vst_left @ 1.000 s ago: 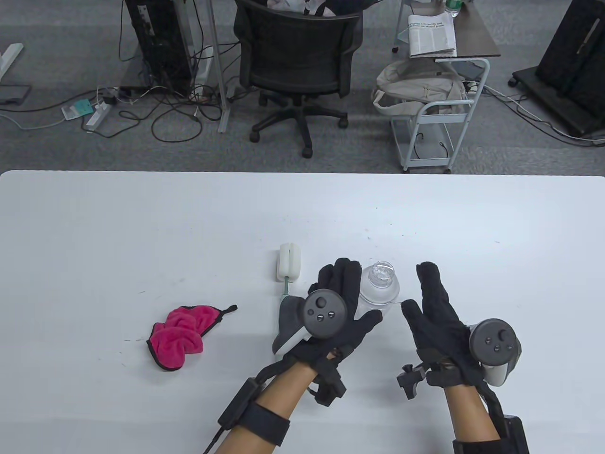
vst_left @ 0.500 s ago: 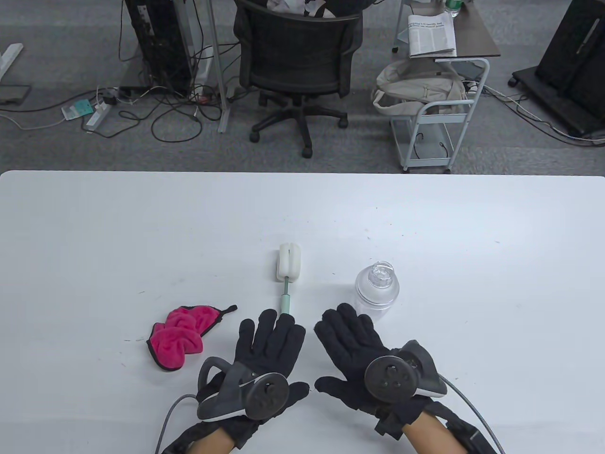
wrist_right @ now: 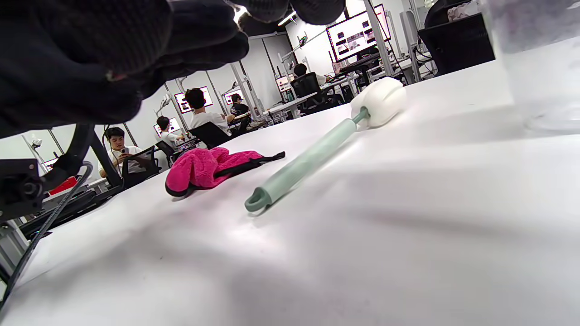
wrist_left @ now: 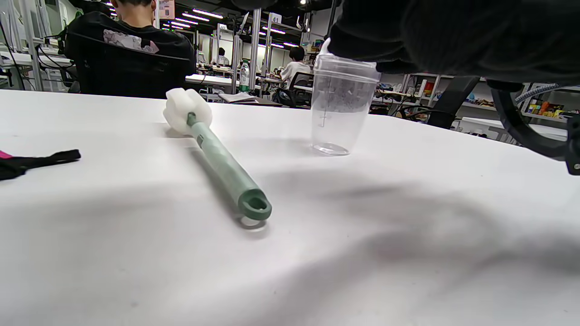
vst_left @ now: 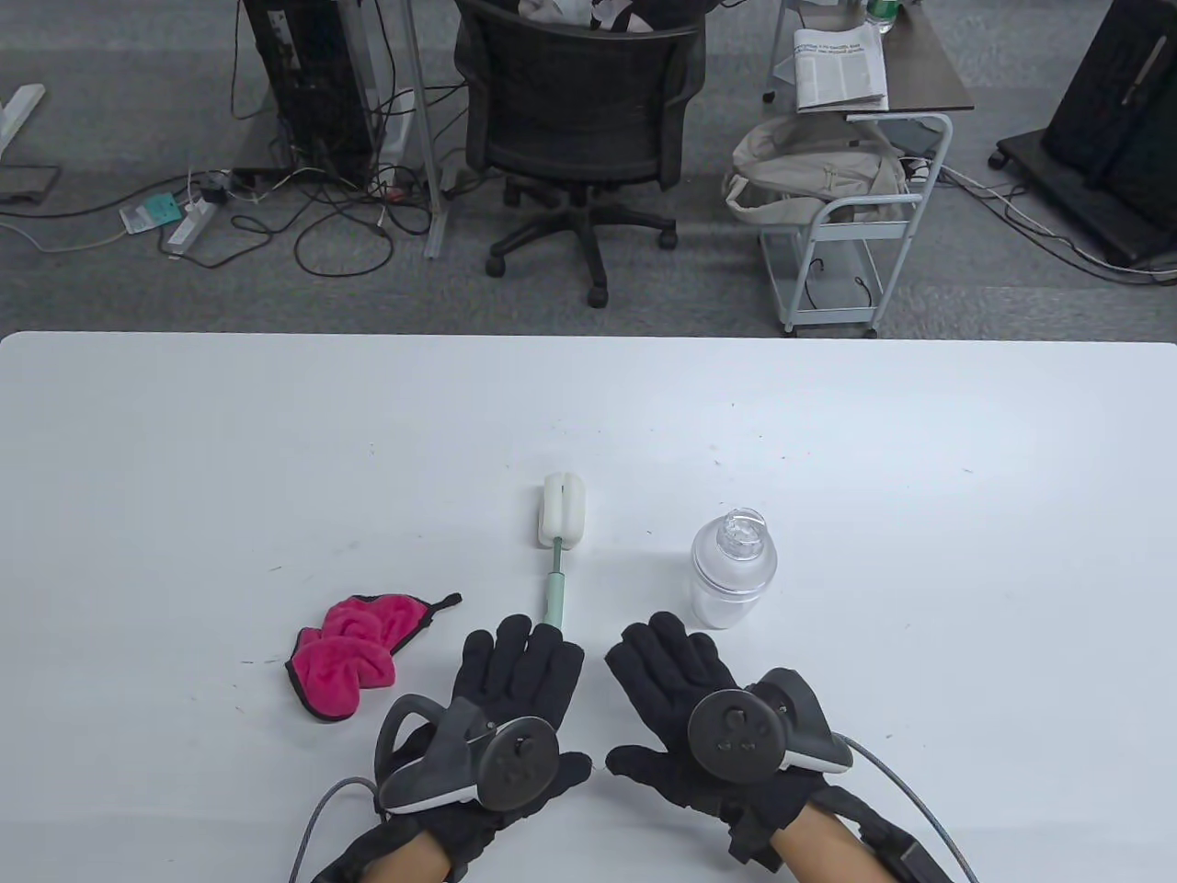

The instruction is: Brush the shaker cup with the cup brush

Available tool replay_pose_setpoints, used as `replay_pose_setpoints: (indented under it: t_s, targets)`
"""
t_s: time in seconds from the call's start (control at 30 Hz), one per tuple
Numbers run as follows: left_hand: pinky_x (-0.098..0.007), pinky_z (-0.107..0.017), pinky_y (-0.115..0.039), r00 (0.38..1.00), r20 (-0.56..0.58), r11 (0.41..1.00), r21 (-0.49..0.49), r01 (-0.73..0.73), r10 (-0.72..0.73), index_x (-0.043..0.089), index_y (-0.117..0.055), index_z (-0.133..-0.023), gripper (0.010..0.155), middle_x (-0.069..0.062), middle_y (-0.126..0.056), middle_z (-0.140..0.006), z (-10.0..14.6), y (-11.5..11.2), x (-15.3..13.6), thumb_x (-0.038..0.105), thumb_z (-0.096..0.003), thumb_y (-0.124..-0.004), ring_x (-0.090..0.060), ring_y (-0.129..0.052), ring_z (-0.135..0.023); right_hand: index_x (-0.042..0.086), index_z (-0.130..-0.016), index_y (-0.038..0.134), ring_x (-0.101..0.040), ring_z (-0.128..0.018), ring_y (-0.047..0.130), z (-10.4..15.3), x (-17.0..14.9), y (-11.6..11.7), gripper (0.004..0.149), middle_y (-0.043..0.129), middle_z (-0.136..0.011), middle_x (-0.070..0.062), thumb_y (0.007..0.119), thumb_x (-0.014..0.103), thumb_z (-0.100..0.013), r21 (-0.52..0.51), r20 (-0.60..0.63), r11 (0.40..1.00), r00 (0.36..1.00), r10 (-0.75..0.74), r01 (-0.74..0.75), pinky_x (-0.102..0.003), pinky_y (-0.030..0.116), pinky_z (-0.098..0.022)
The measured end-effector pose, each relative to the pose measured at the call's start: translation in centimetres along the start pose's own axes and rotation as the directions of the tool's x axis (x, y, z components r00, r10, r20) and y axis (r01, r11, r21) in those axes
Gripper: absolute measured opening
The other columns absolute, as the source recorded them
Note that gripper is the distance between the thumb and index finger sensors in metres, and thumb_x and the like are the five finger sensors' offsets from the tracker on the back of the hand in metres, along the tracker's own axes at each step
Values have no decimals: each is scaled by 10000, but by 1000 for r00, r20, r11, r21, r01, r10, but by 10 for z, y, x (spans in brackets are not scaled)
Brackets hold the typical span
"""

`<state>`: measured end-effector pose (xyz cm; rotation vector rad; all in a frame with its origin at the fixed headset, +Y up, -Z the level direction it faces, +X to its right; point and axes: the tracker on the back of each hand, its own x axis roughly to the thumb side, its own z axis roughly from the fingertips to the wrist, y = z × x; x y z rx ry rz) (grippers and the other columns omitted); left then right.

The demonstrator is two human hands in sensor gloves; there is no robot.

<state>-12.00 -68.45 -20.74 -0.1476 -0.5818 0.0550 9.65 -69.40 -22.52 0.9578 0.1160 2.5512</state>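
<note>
A clear plastic shaker cup [vst_left: 734, 570] stands upright on the white table [vst_left: 184, 441]; it also shows in the left wrist view [wrist_left: 340, 108]. The cup brush [vst_left: 558, 552], with a white sponge head and green handle, lies flat to the cup's left, handle toward me; it shows in both wrist views [wrist_left: 217, 165] [wrist_right: 312, 156]. My left hand [vst_left: 519, 676] hovers flat and open over the handle's near end, holding nothing. My right hand [vst_left: 676, 681] is flat and open just in front of the cup, empty.
A pink cloth [vst_left: 354, 653] with black trim lies left of the brush, also in the right wrist view [wrist_right: 208, 170]. An office chair [vst_left: 579, 120], a cart [vst_left: 846, 212] and floor cables stand beyond the table's far edge.
Both hands pulled back from beside the cup toward the near edge and turned palm down, then crept slightly forward. Cup and brush have not moved.
</note>
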Motion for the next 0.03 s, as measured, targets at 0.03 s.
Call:
replay_pose_setpoints:
  t_s: [0.03]
  targets:
    - [-642, -786, -200, 1000, 0, 1000, 1, 0, 0, 159, -211, -1162, 930, -172, -284, -1271, 0, 0, 0, 621, -541, -726, -483, -219, -1167, 101, -1136, 337, -492, -1097, 241, 0, 0, 0, 832, 307, -1209, -219, 675, 586, -551, -4, 0, 1000, 1000, 0, 0, -630, 321, -763]
